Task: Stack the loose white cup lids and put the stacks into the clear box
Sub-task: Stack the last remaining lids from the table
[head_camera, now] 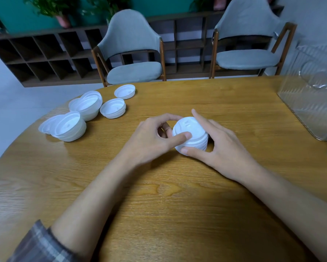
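Loose lids (79, 114) lie at the table's (177, 205) left as the left hand (151, 137) and right hand (219, 146) clasp a leaning lid stack (191, 133) at centre, well apart from the clear box (310, 103), where uneven squeezing could likely skew and spill it.

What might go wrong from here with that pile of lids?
The stack of lids is pinched between the left hand and right hand; lifted, lower lids might slip out. The clear box stands far right, so the carry is long. The leaning piles near the table edge may topple.
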Demonstrator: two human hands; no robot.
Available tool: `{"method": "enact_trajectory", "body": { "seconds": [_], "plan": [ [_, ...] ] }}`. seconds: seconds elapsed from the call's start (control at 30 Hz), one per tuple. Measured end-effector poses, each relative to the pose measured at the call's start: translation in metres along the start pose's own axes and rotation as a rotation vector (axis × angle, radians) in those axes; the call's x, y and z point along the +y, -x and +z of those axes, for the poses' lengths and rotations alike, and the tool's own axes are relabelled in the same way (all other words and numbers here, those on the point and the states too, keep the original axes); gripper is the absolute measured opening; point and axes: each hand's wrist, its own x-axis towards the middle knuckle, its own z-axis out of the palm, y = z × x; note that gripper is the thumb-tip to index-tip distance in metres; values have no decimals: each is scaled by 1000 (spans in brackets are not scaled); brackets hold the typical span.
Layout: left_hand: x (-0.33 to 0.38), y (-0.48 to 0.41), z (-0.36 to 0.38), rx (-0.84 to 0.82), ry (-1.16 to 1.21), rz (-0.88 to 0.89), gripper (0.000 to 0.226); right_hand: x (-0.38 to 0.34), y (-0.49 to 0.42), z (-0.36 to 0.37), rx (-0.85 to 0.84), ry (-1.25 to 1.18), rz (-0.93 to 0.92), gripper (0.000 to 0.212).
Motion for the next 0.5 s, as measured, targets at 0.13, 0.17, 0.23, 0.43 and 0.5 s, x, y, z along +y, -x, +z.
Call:
{"method": "enact_trajectory", "body": {
  "seconds": [0.13,0.17,0.23,0.43,0.5],
  "plan": [
    [-6,-2,-2,-37,-17,27,34,-1,0,1,-15,33,-26,106],
    [-8,-3,-3,-50,-12,26,34,-1,0,1,-8,34,-31,105],
    [-10,-3,-4,-70,-19,37,35,-1,-1,1,3,30,-34,103],
    [-28,-11,-14,276,-149,46,27,-1,-1,1,16,51,-32,102],
    [-48,-16,-25,426,-320,-3,25,0,-1,1,7,45,-21,102]
  ]
}}
